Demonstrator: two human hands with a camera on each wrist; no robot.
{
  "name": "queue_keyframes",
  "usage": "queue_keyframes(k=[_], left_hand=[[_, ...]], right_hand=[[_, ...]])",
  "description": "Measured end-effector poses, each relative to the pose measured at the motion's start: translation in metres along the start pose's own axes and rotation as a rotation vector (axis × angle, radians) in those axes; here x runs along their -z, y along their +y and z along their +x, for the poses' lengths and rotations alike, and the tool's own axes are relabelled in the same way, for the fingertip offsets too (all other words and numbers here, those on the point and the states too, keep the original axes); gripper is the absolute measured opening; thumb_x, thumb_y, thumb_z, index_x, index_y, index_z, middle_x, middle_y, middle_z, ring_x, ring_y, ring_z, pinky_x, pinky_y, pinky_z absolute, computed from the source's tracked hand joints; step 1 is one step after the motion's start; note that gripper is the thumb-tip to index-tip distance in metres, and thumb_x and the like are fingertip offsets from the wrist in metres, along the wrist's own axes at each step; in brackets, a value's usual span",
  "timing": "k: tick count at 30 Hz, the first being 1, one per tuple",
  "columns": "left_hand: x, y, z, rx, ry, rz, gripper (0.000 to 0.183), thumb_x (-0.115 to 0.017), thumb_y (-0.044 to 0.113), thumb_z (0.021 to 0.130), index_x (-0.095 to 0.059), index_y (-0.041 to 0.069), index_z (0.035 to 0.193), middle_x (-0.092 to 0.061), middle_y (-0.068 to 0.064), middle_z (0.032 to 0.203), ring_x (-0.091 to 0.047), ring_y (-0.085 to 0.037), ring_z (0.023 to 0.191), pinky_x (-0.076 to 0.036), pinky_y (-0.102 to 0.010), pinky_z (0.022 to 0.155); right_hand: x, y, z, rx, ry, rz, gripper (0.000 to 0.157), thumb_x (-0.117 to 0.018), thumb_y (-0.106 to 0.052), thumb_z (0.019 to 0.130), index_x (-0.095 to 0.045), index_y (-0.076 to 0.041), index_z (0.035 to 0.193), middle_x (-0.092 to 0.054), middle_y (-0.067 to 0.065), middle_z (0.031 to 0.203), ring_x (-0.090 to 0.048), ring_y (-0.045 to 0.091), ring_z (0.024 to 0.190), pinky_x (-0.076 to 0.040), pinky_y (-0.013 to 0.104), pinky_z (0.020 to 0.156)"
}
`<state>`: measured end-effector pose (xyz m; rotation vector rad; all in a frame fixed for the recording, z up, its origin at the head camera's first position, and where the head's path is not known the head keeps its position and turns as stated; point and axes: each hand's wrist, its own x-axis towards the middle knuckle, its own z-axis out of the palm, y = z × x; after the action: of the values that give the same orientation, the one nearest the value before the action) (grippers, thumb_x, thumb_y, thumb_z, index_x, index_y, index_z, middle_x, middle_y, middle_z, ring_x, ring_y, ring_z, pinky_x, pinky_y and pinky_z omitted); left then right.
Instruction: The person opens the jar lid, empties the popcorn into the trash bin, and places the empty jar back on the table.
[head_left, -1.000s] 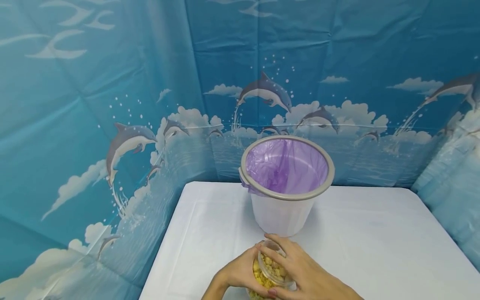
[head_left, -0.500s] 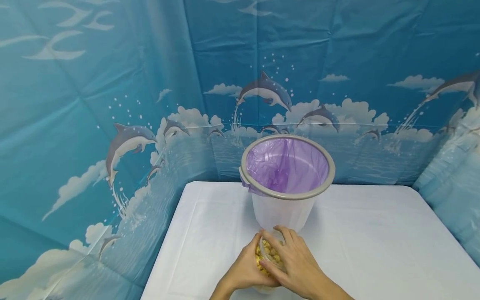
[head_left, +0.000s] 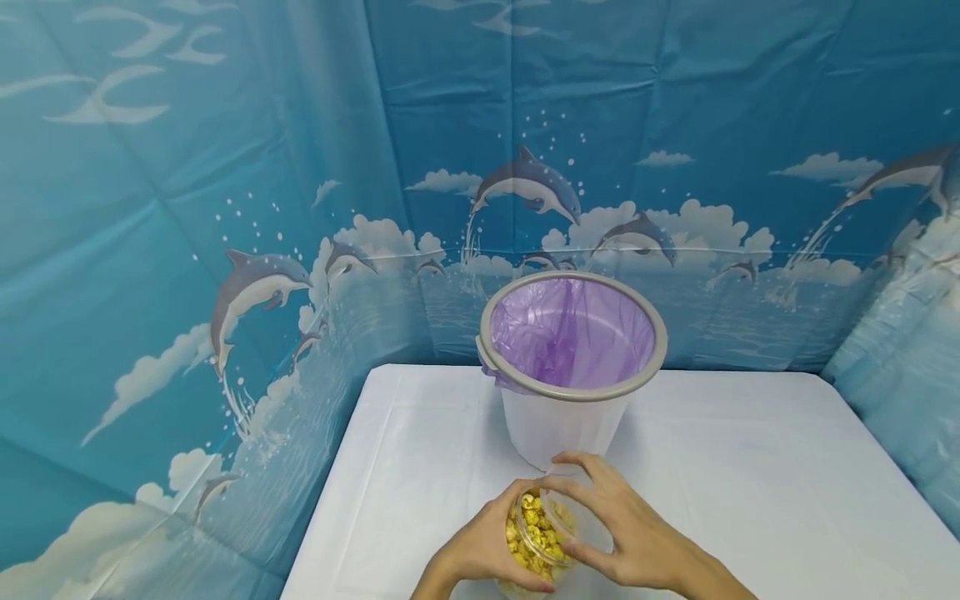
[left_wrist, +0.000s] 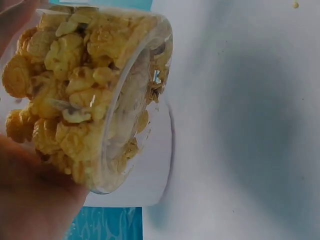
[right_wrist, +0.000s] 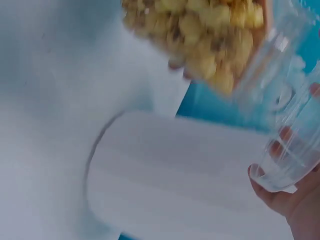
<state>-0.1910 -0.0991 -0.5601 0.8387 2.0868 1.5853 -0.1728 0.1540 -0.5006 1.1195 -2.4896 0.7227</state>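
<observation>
The left hand [head_left: 483, 537] is wrapped round the left side of a clear, round plastic jar [head_left: 525, 542] filled with yellow popcorn [left_wrist: 60, 90], its grip closed about the wall. The jar is near the front of the scene, just on the near side of the bin, and in the left wrist view its base appears raised off the tabletop.

To its right, the right hand [head_left: 626, 529] pinches a clear, round plastic lid [right_wrist: 285, 165] by the edge, thumb and fingers spread across it. The lid is tilted and off the jar, just to the right of the open mouth; I cannot tell whether their edges touch.

Farther back stands a white, round plastic bin [head_left: 562, 425] with a grey rim [head_left: 573, 393] and a thin purple plastic liner [head_left: 573, 333]. It is upright on a white-covered table [head_left: 750, 475]. Beyond the table, to the far side and left, hangs a blue sheet [head_left: 442, 100] printed with dolphins and clouds
</observation>
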Motion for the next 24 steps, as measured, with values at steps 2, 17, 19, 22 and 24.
queue_keyframes(k=[2,17,19,22,24], left_hand=[[0.001,-0.002,0.000,0.012,0.035,0.019,0.100,-0.097,0.019,0.069,-0.040,0.029,0.151,-0.057,0.005,0.144,-0.061,-0.006,0.124,-0.050,-0.025,0.107],[0.004,-0.009,-0.007,0.099,0.125,0.038,0.104,-0.099,0.027,0.066,-0.041,0.027,0.152,-0.051,0.001,0.151,-0.054,-0.014,0.137,-0.043,-0.035,0.118],[0.004,-0.009,-0.007,0.101,0.126,0.039,0.105,-0.099,0.027,0.066,-0.041,0.026,0.153,-0.051,0.003,0.150,-0.054,-0.014,0.137,-0.043,-0.036,0.118],[0.003,-0.010,-0.007,0.104,0.128,0.037,0.106,-0.099,0.027,0.065,-0.041,0.024,0.153,-0.051,0.001,0.151,-0.054,-0.014,0.137,-0.043,-0.036,0.118],[0.003,-0.011,-0.007,0.105,0.127,0.036,0.105,-0.099,0.027,0.066,-0.041,0.025,0.153,-0.050,-0.003,0.152,-0.054,-0.015,0.137,-0.043,-0.036,0.118]], right_hand=[[0.006,0.014,-0.006,-0.073,0.018,-0.033,0.073,-0.084,-0.034,0.083,-0.051,-0.036,0.148,-0.050,0.003,0.146,-0.054,0.024,0.127,-0.056,0.057,0.087],[-0.036,0.117,-0.102,-0.564,-0.056,-0.296,0.079,-0.085,-0.061,0.073,-0.066,-0.015,0.135,-0.059,0.026,0.124,-0.061,0.045,0.108,-0.056,0.059,0.072],[-0.043,0.121,-0.108,-0.593,-0.086,-0.302,0.081,-0.084,-0.064,0.073,-0.067,-0.015,0.135,-0.058,0.026,0.125,-0.061,0.046,0.109,-0.056,0.060,0.072],[-0.050,0.124,-0.112,-0.610,-0.107,-0.307,0.082,-0.082,-0.066,0.073,-0.066,-0.015,0.135,-0.056,0.027,0.125,-0.059,0.047,0.110,-0.056,0.061,0.073],[-0.053,0.124,-0.112,-0.602,-0.100,-0.315,0.081,-0.083,-0.066,0.072,-0.067,-0.016,0.134,-0.056,0.027,0.125,-0.059,0.047,0.110,-0.056,0.060,0.072]])
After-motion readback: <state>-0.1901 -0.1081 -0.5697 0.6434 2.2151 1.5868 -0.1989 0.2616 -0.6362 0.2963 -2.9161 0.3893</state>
